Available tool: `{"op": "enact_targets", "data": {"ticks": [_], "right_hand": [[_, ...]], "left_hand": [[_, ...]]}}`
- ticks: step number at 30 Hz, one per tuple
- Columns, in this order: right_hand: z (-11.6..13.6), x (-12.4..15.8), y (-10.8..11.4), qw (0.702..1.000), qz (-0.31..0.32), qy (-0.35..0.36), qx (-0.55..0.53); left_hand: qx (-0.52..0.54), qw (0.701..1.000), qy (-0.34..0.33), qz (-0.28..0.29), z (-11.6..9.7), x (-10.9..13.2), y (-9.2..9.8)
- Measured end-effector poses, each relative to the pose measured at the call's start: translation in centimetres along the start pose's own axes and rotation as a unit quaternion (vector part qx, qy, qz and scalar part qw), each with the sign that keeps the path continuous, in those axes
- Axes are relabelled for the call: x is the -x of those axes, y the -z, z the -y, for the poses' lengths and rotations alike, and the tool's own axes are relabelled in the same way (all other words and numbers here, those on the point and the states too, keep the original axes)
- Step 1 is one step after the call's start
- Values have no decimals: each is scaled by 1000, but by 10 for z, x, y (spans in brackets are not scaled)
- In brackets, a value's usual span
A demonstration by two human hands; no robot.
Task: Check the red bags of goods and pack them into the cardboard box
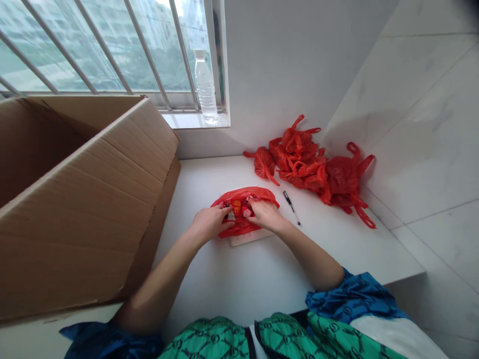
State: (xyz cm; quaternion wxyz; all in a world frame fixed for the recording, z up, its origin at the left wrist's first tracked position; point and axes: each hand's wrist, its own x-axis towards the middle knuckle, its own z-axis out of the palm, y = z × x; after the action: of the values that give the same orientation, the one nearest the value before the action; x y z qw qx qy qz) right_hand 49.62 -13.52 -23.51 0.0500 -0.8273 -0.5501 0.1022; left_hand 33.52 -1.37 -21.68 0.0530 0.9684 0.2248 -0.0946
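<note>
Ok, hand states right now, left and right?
Left hand: closed on the red plastic bag, at its mouth.
Right hand: closed on the same bag, also at its mouth.

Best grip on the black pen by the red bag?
Pinch the pen across mid-barrel, coming straight down from above with the right hand, the nearer one. It lies flat and diagonal on the white counter, so the fingers can close on both sides of the slim barrel. Approach from the side away from the red plastic bag, which sits close by.
</note>
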Motion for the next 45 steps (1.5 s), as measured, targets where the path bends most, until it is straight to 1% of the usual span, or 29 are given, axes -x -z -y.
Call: {"op": "enact_targets", "data": {"ticks": [2, 3, 5, 7, 9, 11, 13, 16, 19, 20, 22, 24, 26, 28, 29, 30, 31, 33, 34, 35, 37, 40, 42, 45], "right_hand": [[-7, 2, 6, 1000, -9, -1, -11], [-12, 4, 11, 999, -23, 3, -31], [-19, 8, 21, 991, -68, 34, -109], [-24, 13, 31, 965, -99, 88, -226], [-25, 18, 41, 929, -82, 132, -335], [-23, 22, 49, 896, -39, 154, -414], [-21, 25, 54, 870, 1, 155, -467], [-17, 29, 59, 837, 44, 137, -529], [-15, 31, 61, 814, 61, 128, -563], [-15, 31, 62, 811, 61, 129, -567], [-15, 31, 63, 808, 62, 133, -570], [-16, 31, 64, 806, 65, 143, -571], [-16, 30, 64, 807, 67, 153, -567], [-16, 29, 62, 814, 68, 159, -555], [-16, 28, 60, 823, 64, 158, -543], [-16, 27, 59, 838, 53, 153, -520], [-17, 27, 58, 862, 32, 140, -486], [-20, 27, 57, 917, -34, 94, -385], [-23, 28, 57, 938, -71, 69, -333], [-26, 29, 58, 951, -106, 47, -287], [-33, 31, 63, 959, -170, 18, -227], [-41, 36, 71, 955, -249, -7, -162], [-43, 38, 74, 954, -269, -6, -131], [-41, 37, 71, 961, -259, 37, -89]], "left_hand": [[9, 1000, 1, -8, 1, 1, 2], [17, 1000, 4, -18, 1, 1, 3], [44, 997, 14, -55, 0, 2, 8], [95, 990, 19, -106, -3, 2, 12], [183, 973, 1, -140, -7, 1, 14], [289, 945, -34, -149, -10, 0, 14], [372, 914, -62, -149, -12, 0, 13], [463, 871, -83, -139, -13, 1, 14], [540, 829, -94, -114, -14, 5, 21], [556, 819, -95, -107, -14, 6, 24], [567, 812, -95, -100, -15, 8, 28], [562, 815, -96, -102, -16, 10, 29], [546, 825, -100, -109, -16, 10, 29], [513, 844, -101, -116, -14, 9, 27], [487, 860, -98, -121, -13, 8, 27], [452, 879, -88, -128, -11, 8, 26], [410, 899, -70, -140, -8, 7, 27], [320, 933, -14, -165, 0, 8, 29], [278, 944, 18, -175, 4, 9, 31], [242, 953, 48, -178, 8, 11, 33], [179, 966, 90, -165, 16, 15, 38], [104, 981, 111, -121, 23, 24, 45], [73, 985, 120, -100, 25, 30, 49], [41, 985, 136, -101, 25, 35, 53]]}}
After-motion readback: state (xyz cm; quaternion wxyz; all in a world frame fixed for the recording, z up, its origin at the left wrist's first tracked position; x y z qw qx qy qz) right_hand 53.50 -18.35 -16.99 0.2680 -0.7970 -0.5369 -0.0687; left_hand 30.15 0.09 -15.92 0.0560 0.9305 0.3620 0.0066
